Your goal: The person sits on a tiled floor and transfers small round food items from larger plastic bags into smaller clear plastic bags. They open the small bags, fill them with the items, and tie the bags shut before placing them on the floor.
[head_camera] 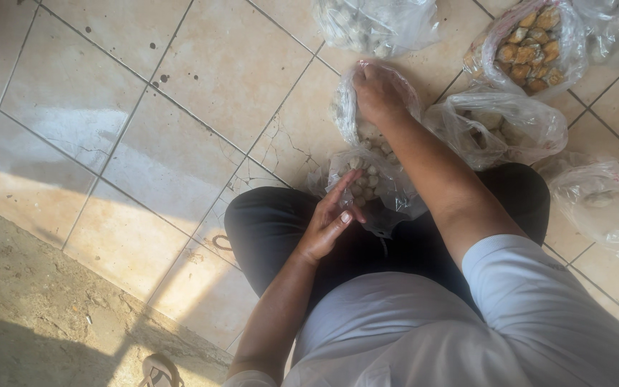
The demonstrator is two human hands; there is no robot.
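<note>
The right hand (377, 93) reaches into the far bag (349, 115) of pale balls, fingers buried in its open mouth; whether they are clamped on anything I cannot tell. The left hand (327, 226) lies flat and open against the near bag (377, 190), which sits on the lap just this side of the far bag. Beyond the far bag lie a third bag (377, 25), a bag of brown pieces (528, 46) and a clear bag (499, 125) on the tiled floor (145, 122). To do this well, I judge the left hand should steady the near bag's mouth open.
</note>
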